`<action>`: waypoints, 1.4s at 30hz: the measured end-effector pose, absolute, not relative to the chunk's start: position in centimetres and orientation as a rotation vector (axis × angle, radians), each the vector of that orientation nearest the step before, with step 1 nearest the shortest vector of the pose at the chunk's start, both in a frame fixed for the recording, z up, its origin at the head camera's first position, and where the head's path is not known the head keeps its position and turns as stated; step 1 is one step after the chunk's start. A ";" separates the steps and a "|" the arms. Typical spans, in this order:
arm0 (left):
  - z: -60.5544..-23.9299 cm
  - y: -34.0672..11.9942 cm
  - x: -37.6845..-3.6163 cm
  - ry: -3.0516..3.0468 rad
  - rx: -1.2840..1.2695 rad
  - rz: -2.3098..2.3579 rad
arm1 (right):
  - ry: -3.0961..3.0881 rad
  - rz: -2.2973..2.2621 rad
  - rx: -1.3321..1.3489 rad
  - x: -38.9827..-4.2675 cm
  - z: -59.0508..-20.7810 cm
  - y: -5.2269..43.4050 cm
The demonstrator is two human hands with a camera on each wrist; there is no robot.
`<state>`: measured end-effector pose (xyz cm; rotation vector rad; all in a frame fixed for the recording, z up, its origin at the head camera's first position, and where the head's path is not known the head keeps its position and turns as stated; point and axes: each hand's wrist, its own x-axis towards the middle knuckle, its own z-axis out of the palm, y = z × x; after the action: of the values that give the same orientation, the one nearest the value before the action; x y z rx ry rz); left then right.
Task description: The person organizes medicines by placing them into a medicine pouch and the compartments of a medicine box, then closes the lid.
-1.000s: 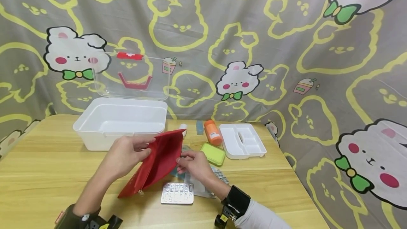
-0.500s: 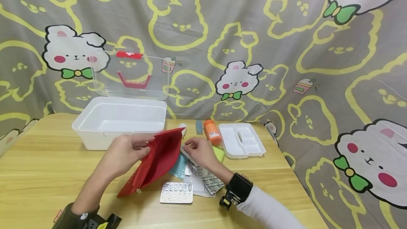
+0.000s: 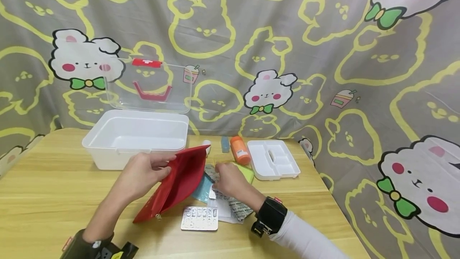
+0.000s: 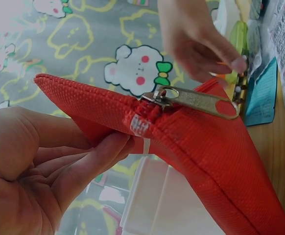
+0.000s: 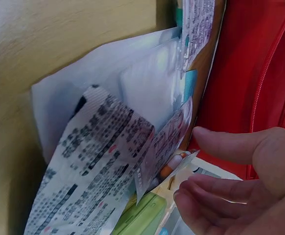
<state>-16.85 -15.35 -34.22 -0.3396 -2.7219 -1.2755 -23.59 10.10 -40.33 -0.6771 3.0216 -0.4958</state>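
Observation:
My left hand (image 3: 145,173) pinches the upper edge of a red zippered pouch (image 3: 190,171), which leans with its mouth gaping to the right. The metal zipper pull (image 4: 201,102) shows close in the left wrist view. My right hand (image 3: 233,181) hovers over a pile of packets right of the pouch. Its thumb and fingers stand apart in the right wrist view, beside a capsule blister pack (image 5: 174,165). Printed foil packets (image 5: 96,161), a clear white bag (image 5: 103,63) and a teal packet (image 3: 203,189) lie in the pile. A silver blister pack (image 3: 199,218) lies in front.
A white box (image 3: 140,159) with its clear lid (image 3: 147,105) raised stands at the back left. Behind the pile are a lime-green case (image 3: 247,173), an orange bottle (image 3: 240,150), a small blue item (image 3: 225,144) and a white divided tray (image 3: 287,173).
My right hand has left the pouch's right edge and moved right, then slightly down over the packets. My left hand and the pouch have stayed in place.

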 end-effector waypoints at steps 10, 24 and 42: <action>-34.1 -15.5 -16.8 -2.729 -0.322 -1.281 | 2.984 -0.491 -0.705 -23.4 -40.6 11.0; -34.2 -15.5 -16.9 -2.718 -0.342 -1.245 | 3.088 -0.511 -0.839 -23.9 -39.6 11.6; -34.4 -15.3 -17.0 -2.693 -0.374 -1.256 | 3.183 -0.776 -0.848 -25.5 -39.3 12.9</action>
<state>-16.99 -15.34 -34.36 -0.3743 -2.6927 -1.2560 -25.52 12.94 -39.25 -0.8482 3.1834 -0.7757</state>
